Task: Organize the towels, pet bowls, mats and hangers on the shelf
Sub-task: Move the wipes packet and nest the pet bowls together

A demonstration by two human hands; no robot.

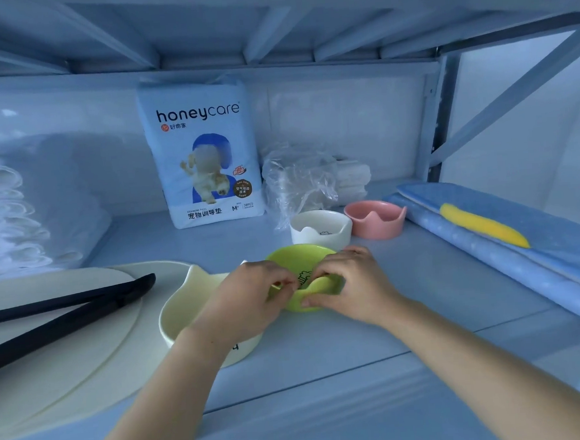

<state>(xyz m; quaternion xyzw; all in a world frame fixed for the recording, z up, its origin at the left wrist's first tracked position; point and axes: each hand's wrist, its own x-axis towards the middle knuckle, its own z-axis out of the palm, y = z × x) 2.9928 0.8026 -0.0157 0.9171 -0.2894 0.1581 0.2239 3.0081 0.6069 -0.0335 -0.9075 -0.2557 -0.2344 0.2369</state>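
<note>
On the shelf, both hands, left hand and right hand, pinch the green bowl's near rim, hiding it.

"honeycare" (M+, 30PCS) on pad pack

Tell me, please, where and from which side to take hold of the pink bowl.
Pinch its near rim from above and in front: the pink bowl stands upright, mouth open, with the white bowl close on its left and the blue mat close on its right, so the front is free.
</note>
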